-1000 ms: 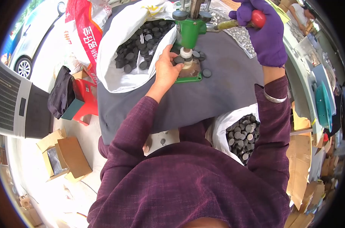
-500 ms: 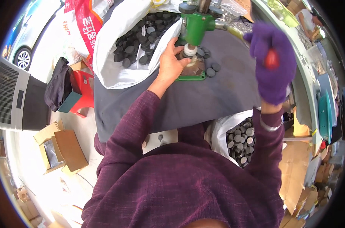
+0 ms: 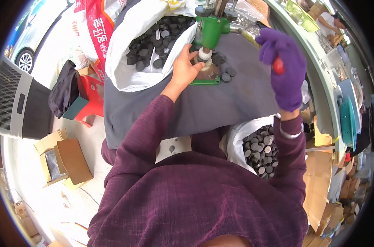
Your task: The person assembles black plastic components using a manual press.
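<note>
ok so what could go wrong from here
Pinching: the left hand has its thumb and fingers close beside the white tip of the green press, while the gloved right hand is on the red knob; skin might get caught.

Spilling: the open white sack sits right by the left hand, so a nudge could tip out discs.

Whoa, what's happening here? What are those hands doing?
A person is working at a green metal hand press. The bare left hand is at its small white round part; whether it pinches a disc is hard to see. The right hand, in a purple glove, has its grip around a red ball-shaped knob. Small black round discs lie beside the press, and more fill a white bag on its left.
</note>
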### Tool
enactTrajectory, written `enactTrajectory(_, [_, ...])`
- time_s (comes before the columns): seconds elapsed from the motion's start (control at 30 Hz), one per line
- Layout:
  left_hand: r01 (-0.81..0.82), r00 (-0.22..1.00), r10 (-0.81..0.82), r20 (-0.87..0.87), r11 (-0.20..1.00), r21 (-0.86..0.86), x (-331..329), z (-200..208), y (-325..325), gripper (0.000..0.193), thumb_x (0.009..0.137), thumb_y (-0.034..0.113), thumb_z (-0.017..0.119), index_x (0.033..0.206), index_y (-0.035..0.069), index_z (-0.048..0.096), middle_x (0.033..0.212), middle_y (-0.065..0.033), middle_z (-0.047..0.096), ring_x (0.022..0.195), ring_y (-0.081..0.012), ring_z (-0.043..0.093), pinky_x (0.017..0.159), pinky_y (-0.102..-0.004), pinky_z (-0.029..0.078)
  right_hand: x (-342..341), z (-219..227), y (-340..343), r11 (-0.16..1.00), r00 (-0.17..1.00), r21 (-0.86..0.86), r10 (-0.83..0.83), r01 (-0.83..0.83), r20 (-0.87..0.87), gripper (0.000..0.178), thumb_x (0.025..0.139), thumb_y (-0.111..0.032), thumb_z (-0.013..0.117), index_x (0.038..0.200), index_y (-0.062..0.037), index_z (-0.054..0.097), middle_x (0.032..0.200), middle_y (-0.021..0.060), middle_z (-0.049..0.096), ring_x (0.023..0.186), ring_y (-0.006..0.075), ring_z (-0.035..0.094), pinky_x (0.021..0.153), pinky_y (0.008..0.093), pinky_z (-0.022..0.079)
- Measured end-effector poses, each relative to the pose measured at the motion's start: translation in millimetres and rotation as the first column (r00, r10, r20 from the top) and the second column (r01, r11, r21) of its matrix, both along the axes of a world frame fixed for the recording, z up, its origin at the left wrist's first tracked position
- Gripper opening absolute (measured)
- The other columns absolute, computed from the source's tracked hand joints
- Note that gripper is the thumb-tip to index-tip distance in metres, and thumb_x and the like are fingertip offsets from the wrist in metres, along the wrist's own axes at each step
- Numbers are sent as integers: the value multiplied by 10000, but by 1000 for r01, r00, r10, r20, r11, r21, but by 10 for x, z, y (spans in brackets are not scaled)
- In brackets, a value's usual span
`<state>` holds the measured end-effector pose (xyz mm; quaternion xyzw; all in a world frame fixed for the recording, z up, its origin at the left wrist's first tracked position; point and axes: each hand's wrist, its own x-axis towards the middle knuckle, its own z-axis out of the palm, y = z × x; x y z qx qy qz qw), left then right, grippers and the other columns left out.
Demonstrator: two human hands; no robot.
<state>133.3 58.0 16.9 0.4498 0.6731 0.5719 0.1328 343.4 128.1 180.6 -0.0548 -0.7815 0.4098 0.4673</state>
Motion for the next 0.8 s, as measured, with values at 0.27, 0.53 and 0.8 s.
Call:
enactTrajectory(0.27, [-112, 992, 114, -45, 993, 27, 63, -37, 92, 741, 709, 45, 765, 1345, -33, 394, 1102, -179, 670, 925, -235, 667, 842, -330, 509, -141, 328, 83, 997, 997, 83, -15, 9, 70, 380, 999, -124, 308, 1131, 107, 578, 682, 35, 461, 659, 136, 489, 868, 358, 521])
enactTrajectory(0.53, [-71, 997, 71, 12, 991, 109, 44, -129, 129, 752, 699, 47, 749, 1347, -31, 376, 1087, -170, 674, 918, -259, 668, 831, -350, 508, 147, -855, -76, 979, 994, 206, 15, 8, -108, 203, 902, -78, 467, 939, 38, 629, 757, 78, 607, 675, 151, 569, 975, 440, 449])
enactTrajectory(0.8, [-49, 998, 53, -38, 994, 100, -6, -108, 122, 789, 663, 58, 778, 1343, -24, 388, 1087, -188, 668, 882, -270, 674, 816, -349, 515, 125, -91, -100, 1000, 997, -25, -11, 13, 80, 274, 943, -169, 475, 1031, 40, 629, 784, 87, 605, 803, 163, 600, 846, 345, 486])
